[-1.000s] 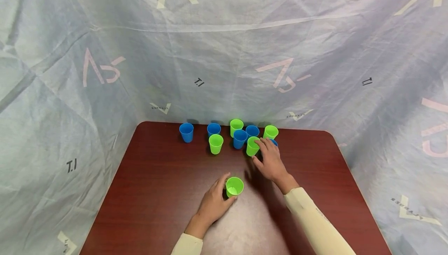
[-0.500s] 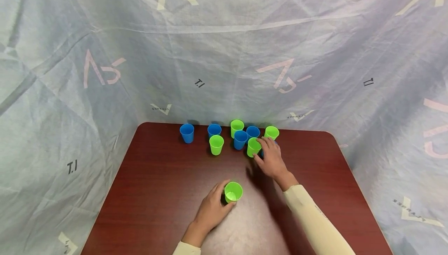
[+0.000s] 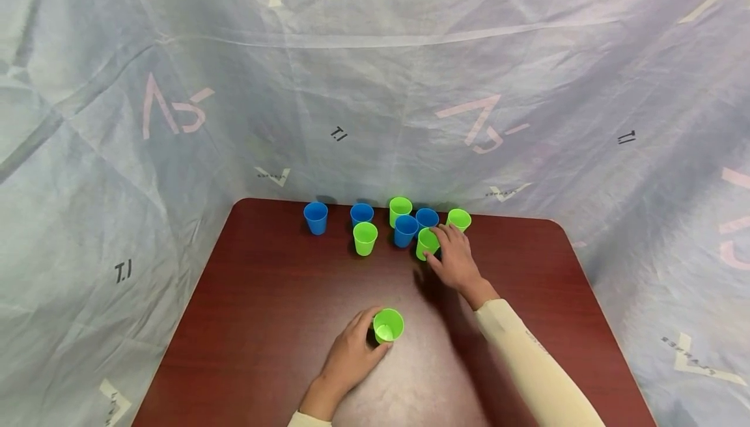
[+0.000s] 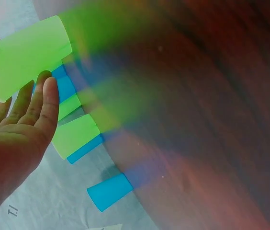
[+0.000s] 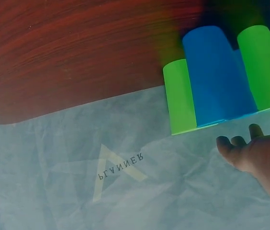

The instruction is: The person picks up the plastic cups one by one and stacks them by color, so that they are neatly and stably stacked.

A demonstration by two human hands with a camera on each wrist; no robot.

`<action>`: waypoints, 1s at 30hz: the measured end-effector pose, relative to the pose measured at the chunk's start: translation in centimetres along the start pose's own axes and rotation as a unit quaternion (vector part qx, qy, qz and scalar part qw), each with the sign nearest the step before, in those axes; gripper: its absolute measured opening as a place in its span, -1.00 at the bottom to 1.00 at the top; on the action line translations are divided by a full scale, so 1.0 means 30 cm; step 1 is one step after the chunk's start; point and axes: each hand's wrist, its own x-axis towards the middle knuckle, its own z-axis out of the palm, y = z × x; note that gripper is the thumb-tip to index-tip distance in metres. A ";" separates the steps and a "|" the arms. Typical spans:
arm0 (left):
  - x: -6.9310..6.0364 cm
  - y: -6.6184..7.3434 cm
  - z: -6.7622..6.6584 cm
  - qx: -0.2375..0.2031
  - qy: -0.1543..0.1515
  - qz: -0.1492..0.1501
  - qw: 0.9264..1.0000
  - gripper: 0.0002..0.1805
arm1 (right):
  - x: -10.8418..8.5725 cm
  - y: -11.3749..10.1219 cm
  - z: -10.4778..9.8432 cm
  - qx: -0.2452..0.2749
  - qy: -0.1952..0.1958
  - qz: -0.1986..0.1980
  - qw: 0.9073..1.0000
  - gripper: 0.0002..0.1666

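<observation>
L hand (image 3: 350, 354): fingers pinching near grn cup (image 3: 388, 327). R hand (image 3: 459, 263): fingers spread by far grn cup (image 3: 424, 243); prob. pickup step, next needs grip.

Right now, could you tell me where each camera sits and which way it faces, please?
Head: on the head, facing forward and down over the table; left hand, right hand and sleeves show.
Left wrist: on that wrist, facing the near green cup and gray cloth; the left hand shows.
Right wrist: on that wrist, facing a blue cup; part of the right hand shows.
Head and left wrist share the near green cup.
</observation>
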 end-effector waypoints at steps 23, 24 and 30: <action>-0.053 0.014 -0.028 0.008 -0.022 0.004 1.000 -0.20 | 0.036 -0.012 0.003 0.002 -0.038 0.042 0.998 -0.26; -0.056 0.013 -0.028 0.009 -0.021 0.006 1.000 -0.20 | 0.036 -0.012 0.005 0.000 -0.038 0.042 0.998 -0.27; -0.070 0.018 -0.028 0.023 -0.003 0.026 0.999 -0.20 | 0.033 -0.006 0.017 -0.027 -0.030 0.032 0.999 -0.33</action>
